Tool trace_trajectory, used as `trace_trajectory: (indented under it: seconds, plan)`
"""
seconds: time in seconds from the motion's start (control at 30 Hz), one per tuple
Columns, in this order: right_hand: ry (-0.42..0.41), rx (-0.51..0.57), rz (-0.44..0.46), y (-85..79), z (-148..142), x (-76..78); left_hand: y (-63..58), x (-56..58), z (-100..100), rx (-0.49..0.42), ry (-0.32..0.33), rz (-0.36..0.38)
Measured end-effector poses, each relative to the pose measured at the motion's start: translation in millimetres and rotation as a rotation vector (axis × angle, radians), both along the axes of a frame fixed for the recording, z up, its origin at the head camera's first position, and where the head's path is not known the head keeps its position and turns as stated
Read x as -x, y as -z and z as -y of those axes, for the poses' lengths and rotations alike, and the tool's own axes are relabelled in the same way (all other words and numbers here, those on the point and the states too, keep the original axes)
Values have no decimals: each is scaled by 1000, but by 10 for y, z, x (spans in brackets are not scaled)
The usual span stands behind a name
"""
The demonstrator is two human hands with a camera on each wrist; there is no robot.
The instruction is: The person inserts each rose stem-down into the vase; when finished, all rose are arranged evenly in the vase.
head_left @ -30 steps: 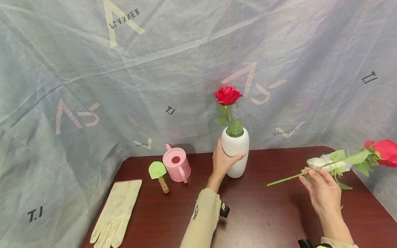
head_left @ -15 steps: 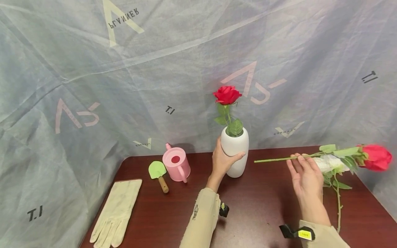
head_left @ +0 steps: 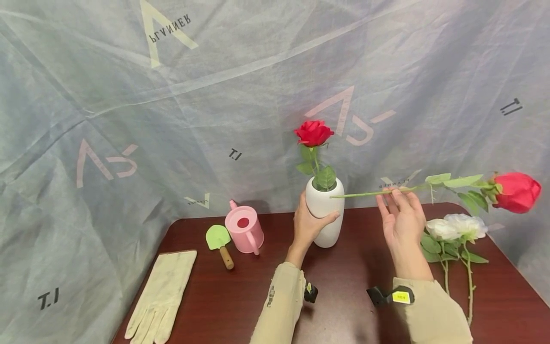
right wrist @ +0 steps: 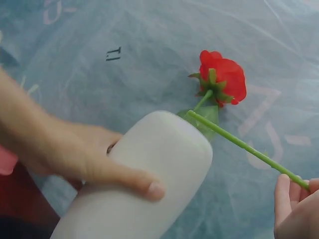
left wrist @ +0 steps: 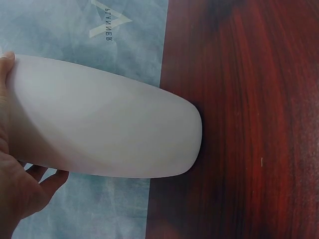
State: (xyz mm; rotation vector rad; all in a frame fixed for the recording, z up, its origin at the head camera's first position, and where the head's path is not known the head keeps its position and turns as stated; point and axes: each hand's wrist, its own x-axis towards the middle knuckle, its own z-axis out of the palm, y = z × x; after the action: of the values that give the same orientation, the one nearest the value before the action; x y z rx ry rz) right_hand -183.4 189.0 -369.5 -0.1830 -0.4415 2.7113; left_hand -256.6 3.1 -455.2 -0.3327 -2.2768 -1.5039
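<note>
A white vase (head_left: 328, 210) stands upright near the table's back edge, one red rose (head_left: 314, 134) rising from its mouth. My left hand (head_left: 310, 227) grips the vase from the left, its thumb across the front; the left wrist view shows the vase's base (left wrist: 184, 134) on the table. With my right hand (head_left: 403, 217) I pinch the green stem of a second red rose (head_left: 517, 192), held almost level above the table. Its bloom points right, and the bare stem end (right wrist: 192, 114) overlaps the vase's rim in the head view.
White flowers (head_left: 460, 227) with leafy stems lie on the table at the right. Left of the vase are a pink watering can (head_left: 244, 229), a small green trowel (head_left: 219, 237) and a pale work glove (head_left: 162, 291). A grey cloth (head_left: 258, 95) hangs behind.
My right hand has carried the second rose left and up, bringing its stem end to the vase and uncovering the white flowers. The left hand and vase stay put.
</note>
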Motion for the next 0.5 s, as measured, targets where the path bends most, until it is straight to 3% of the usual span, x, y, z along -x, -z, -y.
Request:
trace_trajectory:
  seconds: [0.23,0.5]
  plan:
    - [57,14,39,-144,62,140,-4,-3,12,-3,3,11]
    - [174,-184,110,-244,245,287,1,-7,7,-4,10,6]
